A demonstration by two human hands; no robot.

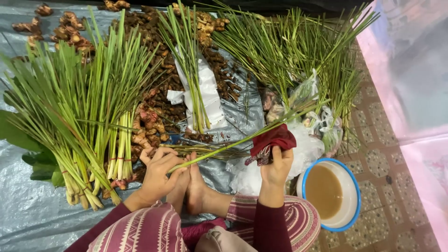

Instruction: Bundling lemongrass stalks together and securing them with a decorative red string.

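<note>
Lemongrass stalk (233, 142) held, seemingly wiped with red cloth (273, 142).

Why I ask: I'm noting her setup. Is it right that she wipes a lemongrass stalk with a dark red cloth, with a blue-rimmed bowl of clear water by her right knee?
Not quite: in the head view the blue-rimmed bowl holds cloudy brown water, not clear. The rest stands: the right hand wraps the dark red cloth around the lemongrass stalk, whose base the left hand holds.

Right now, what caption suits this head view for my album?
Left hand holds a lemongrass stalk; right hand wipes it with a red cloth.
</note>
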